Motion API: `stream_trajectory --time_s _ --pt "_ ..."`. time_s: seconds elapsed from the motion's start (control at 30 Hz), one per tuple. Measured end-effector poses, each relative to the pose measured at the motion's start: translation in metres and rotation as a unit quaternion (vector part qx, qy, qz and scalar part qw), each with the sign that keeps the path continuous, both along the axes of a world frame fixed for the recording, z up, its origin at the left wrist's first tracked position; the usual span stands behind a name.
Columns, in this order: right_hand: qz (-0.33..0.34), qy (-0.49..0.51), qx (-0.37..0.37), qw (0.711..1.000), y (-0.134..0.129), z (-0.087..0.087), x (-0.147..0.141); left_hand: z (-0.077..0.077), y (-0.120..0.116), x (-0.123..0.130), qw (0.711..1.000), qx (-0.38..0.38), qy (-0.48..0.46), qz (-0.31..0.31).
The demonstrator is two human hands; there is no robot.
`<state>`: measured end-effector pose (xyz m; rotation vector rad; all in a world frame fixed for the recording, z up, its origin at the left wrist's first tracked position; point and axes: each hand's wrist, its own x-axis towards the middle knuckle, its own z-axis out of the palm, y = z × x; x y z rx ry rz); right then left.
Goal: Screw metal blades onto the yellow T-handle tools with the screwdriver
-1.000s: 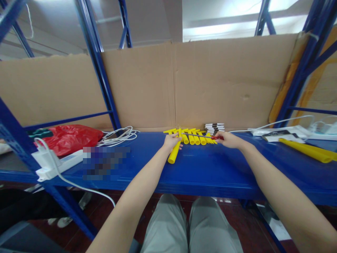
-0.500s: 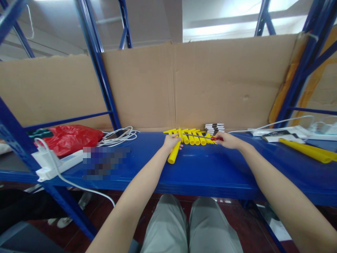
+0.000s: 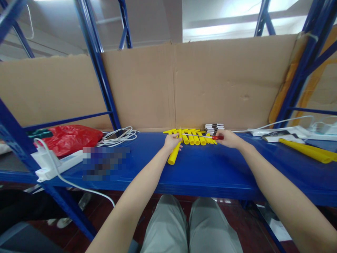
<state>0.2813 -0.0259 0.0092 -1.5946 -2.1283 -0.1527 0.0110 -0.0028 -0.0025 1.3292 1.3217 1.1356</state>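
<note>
My left hand (image 3: 172, 141) is closed round a yellow tube (image 3: 173, 156) whose open end points toward me. My right hand (image 3: 226, 138) grips the red handle of a screwdriver (image 3: 218, 137). Its thin metal shaft runs left to the top part of the held tube; the exact contact of the tip is too small to tell. Behind and between my hands, several yellow tube pieces (image 3: 197, 140) lie in a row on the blue shelf (image 3: 205, 168). A stack of small white and black packets (image 3: 210, 127) stands just behind my right hand.
Upright cardboard (image 3: 210, 80) lines the back. At left are a red plastic bag (image 3: 76, 138), coiled white cable (image 3: 121, 135) and a white power strip (image 3: 63, 165). More yellow tubes (image 3: 308, 151) lie at the right. Blue posts (image 3: 100, 66) frame the shelf.
My right hand has shifted very slightly, and the screwdriver handle in it has turned a little. My left hand and its tube are almost unmoved.
</note>
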Motion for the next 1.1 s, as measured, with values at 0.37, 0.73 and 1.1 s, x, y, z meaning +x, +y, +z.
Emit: stream_trajectory --time_s 0.37,0.73,1.1 --pt "-0.085 -0.087 0.01 0.992 -0.012 0.007 -0.014 0.0 0.001 0.001 1.0 0.007 0.025 0.003" --pt "-0.052 -0.139 0.015 0.989 -0.009 0.007 -0.016 0.0 0.0 0.0 1.0 0.01 0.025 -0.005" --pt "-0.094 -0.116 -0.033 0.988 -0.016 0.01 -0.022 -0.002 0.005 -0.001 0.999 0.008 0.043 -0.007"
